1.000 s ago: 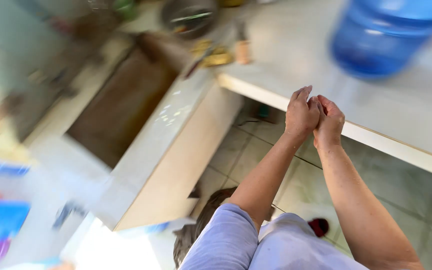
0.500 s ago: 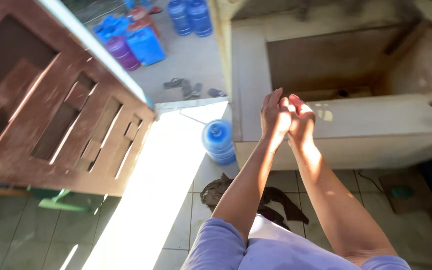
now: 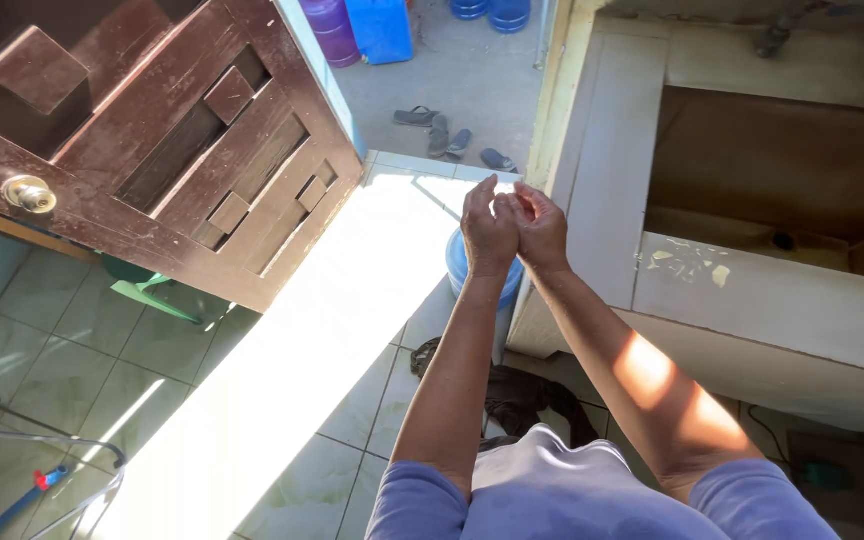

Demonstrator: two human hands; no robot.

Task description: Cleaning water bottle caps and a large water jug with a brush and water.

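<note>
the person's 2 hands are raised together in front of the chest, backs toward the camera. the left hand (image 3: 489,235) and the right hand (image 3: 540,232) touch at the fingertips, with fingers curled inward and meeting near the top; whether anything small sits between them cannot be told, since the palms face away and bright light washes out the gap. neither hand visibly grips an object.

the nearest thing is a blue jug (image 3: 457,268), which lies directly below the hands on the floor, mostly hidden behind the left wrist. it stands upright, so its long axis runs toward the camera. the left hand is slightly nearer to it than the right. the jug sits just beside the corner of a pale concrete sink (image 3: 752,300), which lies to the right of the right hand and is apart from it.

to the left, a brown wooden door (image 3: 152,150) with a brass knob (image 3: 28,194) stands open, well apart from both hands. beyond the hands, sandals (image 3: 449,137) lie on the outdoor ground, and a dark cloth (image 3: 522,395) lies on the tiles below the forearms.
</note>
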